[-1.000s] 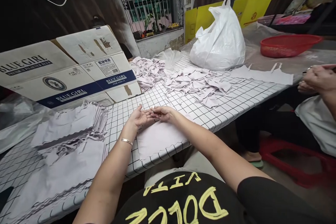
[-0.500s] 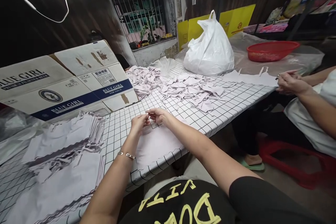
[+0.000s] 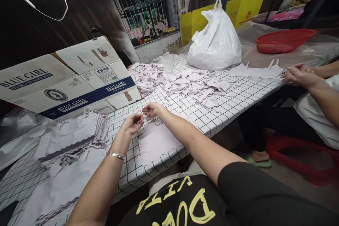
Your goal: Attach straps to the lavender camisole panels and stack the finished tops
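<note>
A pale pink camisole [image 3: 161,141] lies flat on the table in front of me, its wavy hem near the table edge. Above its top edge my right hand [image 3: 151,110] is closed in a pinch on a thin pale strap, largely hidden by the fingers. Just left of it, my left hand [image 3: 133,123] pinches at the same strap with thumb and forefinger, its other fingers curled and palm partly turned up. The fingertips of both hands nearly meet. Stacked camisoles [image 3: 71,134] with straps lie to the left of my left forearm.
Loose pale fabric pieces [image 3: 197,86] and another heap [image 3: 145,77] lie beyond my hands. A cardboard box [image 3: 71,81] stands at left. Farther back are a white plastic bag [image 3: 215,42] and red basket [image 3: 284,42]. At right, another person's hands [image 3: 299,74] hold a similar camisole [image 3: 256,71].
Both my hands have shifted slightly left and up in view. My left hand has turned its palm more upward and drawn a little apart from the right. The camera view has also shifted.
</note>
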Available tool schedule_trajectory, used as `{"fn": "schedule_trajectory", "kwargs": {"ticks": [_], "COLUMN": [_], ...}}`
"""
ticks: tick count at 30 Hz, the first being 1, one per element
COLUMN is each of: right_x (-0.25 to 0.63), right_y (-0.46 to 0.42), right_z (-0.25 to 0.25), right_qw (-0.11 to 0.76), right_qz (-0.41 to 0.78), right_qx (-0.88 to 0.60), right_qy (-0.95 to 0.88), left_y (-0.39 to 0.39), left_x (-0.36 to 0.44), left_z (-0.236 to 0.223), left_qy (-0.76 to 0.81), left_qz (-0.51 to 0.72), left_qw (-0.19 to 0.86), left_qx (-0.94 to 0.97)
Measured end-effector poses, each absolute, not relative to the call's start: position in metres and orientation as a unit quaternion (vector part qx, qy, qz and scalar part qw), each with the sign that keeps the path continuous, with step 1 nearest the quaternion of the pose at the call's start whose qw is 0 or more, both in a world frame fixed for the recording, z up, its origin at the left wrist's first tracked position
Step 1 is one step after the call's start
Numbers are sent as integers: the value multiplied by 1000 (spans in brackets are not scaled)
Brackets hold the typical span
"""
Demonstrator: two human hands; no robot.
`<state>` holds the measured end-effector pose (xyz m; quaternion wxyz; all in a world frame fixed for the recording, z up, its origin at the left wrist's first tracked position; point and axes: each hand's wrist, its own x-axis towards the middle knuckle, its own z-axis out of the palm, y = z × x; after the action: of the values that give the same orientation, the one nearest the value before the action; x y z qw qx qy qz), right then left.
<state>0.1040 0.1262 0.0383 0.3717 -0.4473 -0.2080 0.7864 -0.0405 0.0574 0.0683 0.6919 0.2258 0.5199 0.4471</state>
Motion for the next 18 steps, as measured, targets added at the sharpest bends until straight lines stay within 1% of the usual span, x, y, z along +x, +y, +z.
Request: {"fn": "schedule_trajectory", "kwargs": {"ticks": [8,14,18], "right_x": [108,116,132], "right_y": [122,113,86], "right_z": [16,23,22], "right_qw": [338,315,299], "right_qz": [788,741,709], "right_qx": [-458,-509,-523], "right_qy": [-234,-304,-367], "left_y": [4,9,12], "left_x": [-37,-41,-39], "left_z": [12,14,20], "left_qy": [553,540,521], "left_qz": [419,439,466], "left_qw": [687,678,655], "left_qx": [217,237,288]}}
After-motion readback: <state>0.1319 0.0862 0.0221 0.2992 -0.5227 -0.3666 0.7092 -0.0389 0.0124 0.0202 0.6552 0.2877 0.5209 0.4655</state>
